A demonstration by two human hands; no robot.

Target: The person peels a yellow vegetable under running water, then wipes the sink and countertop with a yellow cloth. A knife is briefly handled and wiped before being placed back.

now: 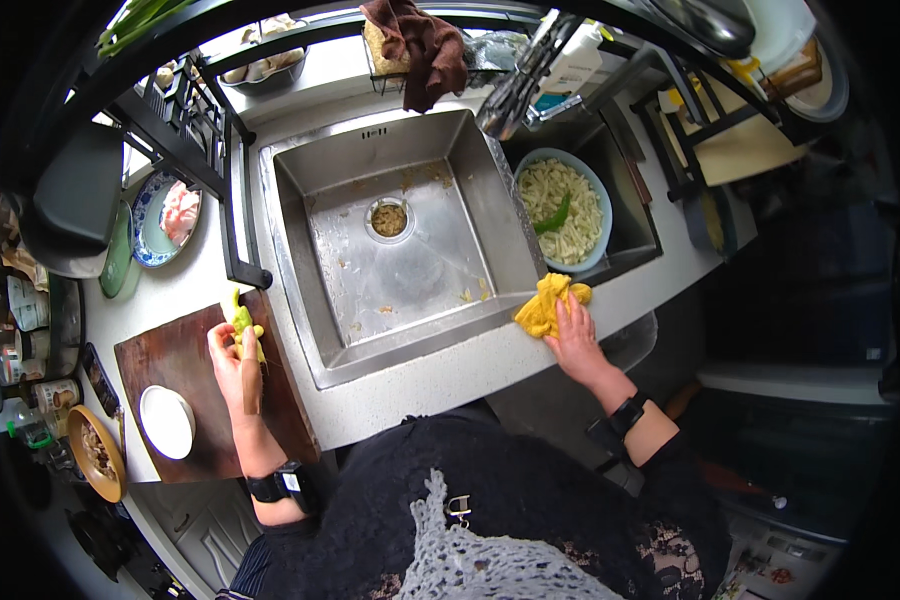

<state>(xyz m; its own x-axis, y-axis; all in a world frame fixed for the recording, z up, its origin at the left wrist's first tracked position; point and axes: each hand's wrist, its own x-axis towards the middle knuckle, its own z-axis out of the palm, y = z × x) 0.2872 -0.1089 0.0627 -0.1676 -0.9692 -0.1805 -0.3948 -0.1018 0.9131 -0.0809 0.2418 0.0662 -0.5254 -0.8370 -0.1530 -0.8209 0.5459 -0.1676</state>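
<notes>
My left hand (237,366) has its fingers around a yellow-green knobbly piece, perhaps ginger or a vegetable (241,319), over the right side of a dark wooden cutting board (206,442). A white bowl (167,422) sits on the same board, left of that hand. At the right, my right hand (576,341) rests on a bunched yellow cloth (541,306) on the pale counter, at the sink's near right corner; whether the fingers grip it is unclear. Between the hands lies a stainless-steel sink (420,274) with food scraps in its drain strainer (389,220).
A light-blue bowl (604,217) of pale cut strips with a green pepper stands in the smaller basin. The faucet (547,112) and a black metal rack (249,274) rise around the sink. A blue-patterned plate (141,244) of raw meat and a tan bowl (120,484) are at left.
</notes>
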